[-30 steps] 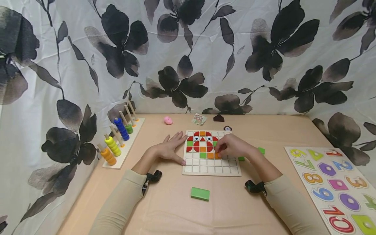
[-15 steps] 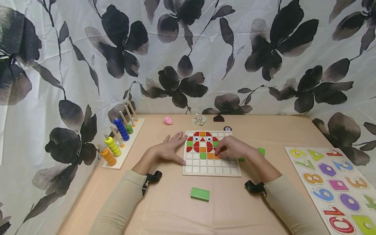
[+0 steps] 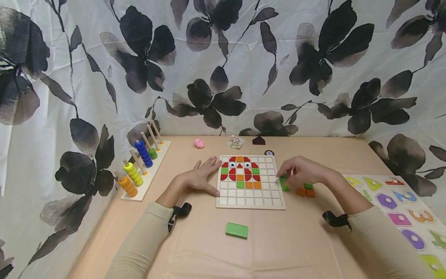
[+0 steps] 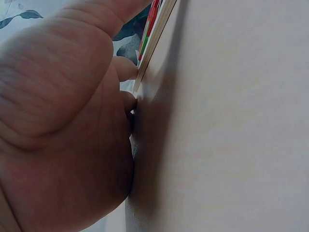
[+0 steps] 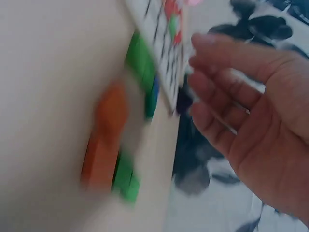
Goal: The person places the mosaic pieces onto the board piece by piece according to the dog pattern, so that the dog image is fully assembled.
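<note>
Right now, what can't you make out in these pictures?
Head view: the green tiles beside the grid board are partly covered by the right hand.
Head view: the number board is partly behind the right sleeve and cut off by the right edge.
Head view: the card's print is too small.
Right wrist view: the orange tiles are blurred.
Left wrist view: the grid's pattern is nearly edge-on, partly behind the left hand.

On the bench (image 3: 278, 248), tiles (image 3: 240, 177) lay in the board's (image 3: 251, 201) squares, towards eleven o'clock from its centre. Around it, the left hand (image 3: 201, 178) touched its edge at nine, the right hand (image 3: 308, 169) hung at three over loose blocks (image 3: 310, 192), a peg stand (image 3: 155, 166) stood past nine, a number puzzle (image 3: 418, 225) lay towards four, and a card (image 3: 235, 142) at twelve, before the curtain (image 3: 258, 66).
</note>
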{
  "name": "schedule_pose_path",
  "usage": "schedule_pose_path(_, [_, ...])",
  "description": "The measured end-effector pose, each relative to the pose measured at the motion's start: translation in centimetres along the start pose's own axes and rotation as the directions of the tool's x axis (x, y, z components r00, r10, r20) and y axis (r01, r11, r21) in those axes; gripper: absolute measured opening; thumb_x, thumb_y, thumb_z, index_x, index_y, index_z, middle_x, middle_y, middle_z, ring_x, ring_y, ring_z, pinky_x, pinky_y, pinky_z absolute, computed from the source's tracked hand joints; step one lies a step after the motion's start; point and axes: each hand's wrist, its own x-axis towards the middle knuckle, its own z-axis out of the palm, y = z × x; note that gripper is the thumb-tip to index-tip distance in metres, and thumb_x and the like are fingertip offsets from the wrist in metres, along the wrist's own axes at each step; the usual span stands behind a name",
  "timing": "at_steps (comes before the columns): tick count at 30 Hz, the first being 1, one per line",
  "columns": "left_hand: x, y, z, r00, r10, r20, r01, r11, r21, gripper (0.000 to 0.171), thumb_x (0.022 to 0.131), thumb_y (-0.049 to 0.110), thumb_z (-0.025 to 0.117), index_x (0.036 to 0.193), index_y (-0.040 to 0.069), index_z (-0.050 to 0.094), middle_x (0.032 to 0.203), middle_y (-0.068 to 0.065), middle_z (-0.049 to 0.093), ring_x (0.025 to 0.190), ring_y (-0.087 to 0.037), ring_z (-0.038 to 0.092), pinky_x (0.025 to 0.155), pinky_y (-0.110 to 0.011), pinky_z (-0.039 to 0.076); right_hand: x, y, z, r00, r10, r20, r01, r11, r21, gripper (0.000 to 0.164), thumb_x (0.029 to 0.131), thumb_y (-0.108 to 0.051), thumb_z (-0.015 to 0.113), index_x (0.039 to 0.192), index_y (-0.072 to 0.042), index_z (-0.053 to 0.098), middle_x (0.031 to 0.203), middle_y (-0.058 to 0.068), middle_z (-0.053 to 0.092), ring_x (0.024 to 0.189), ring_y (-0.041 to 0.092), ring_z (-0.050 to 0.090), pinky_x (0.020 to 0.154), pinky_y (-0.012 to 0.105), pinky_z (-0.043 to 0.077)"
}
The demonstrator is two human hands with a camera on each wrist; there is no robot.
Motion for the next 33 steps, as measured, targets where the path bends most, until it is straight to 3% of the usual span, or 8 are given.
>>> schedule_pose_path(4, [0.0,-0.1,0.1,1.0,-0.005,-0.006,0.005,1.0,0.012,0.126,0.064,0.074,0.071,0.156,0.013,0.009,0.161,-0.014,-0.002,0.147,-0.029,-0.006,0.113,-0.058,-0.006,-2.2,1.9,-0.5,0.997,-0.019,0.068,0.019,1.0,0.004,0.026,0.081,-0.002,0.074,0.102,-0.015,0.075,0.101,0.002,0.071,0.083,0.021,0.061,0.067,0.029,0.05])
schedule_pose_path(7, [0.0,-0.1,0.1,1.0,-0.006,-0.011,0.006,1.0,0.018,0.126,0.064,0.074,0.071,0.156,0.014,0.009,0.161,-0.014,-0.002,0.148,-0.029,-0.006,0.114,-0.058,-0.005,-3.3,2.9,-0.6,0.996,0.025,0.088,-0.024,1.0,-0.013,0.027,0.078,-0.007,0.078,0.102,-0.019,0.075,0.099,-0.002,0.07,0.084,0.022,0.06,0.07,0.029,0.05])
schedule_pose_path(12, [0.0,-0.1,0.1,1.0,-0.004,-0.007,0.004,1.0,0.016,0.126,0.064,0.074,0.07,0.156,0.013,0.009,0.161,-0.014,-0.003,0.147,-0.03,-0.006,0.113,-0.058,-0.005,-4.3,4.3,-0.8,0.996,0.077,0.04,-0.074,0.994,-0.082,0.026,0.077,-0.006,0.078,0.099,-0.02,0.075,0.1,-0.003,0.068,0.086,0.023,0.058,0.075,0.03,0.05])
schedule_pose_path(25, [0.1,0.0,0.1,1.0,-0.004,-0.002,0.004,1.0,0.008,0.125,0.064,0.073,0.071,0.156,0.014,0.009,0.161,-0.013,-0.003,0.147,-0.031,-0.005,0.113,-0.059,-0.005,-4.4,5.8,-1.0,1.0,0.02,0.012,-0.018,0.995,-0.097,0.029,0.075,0.006,0.074,0.094,-0.016,0.075,0.096,0.0,0.068,0.082,0.02,0.059,0.073,0.028,0.051])
schedule_pose_path(33, [0.1,0.1,0.1,1.0,0.003,-0.008,-0.003,1.0,0.019,0.125,0.065,0.072,0.072,0.155,0.012,0.01,0.161,-0.015,-0.002,0.147,-0.032,-0.005,0.113,-0.06,-0.004,-4.4,6.1,-0.8,0.997,0.069,0.032,-0.066,0.994,-0.087,0.028,0.077,0.003,0.075,0.096,-0.018,0.072,0.098,-0.001,0.065,0.086,0.02,0.056,0.078,0.025,0.051])
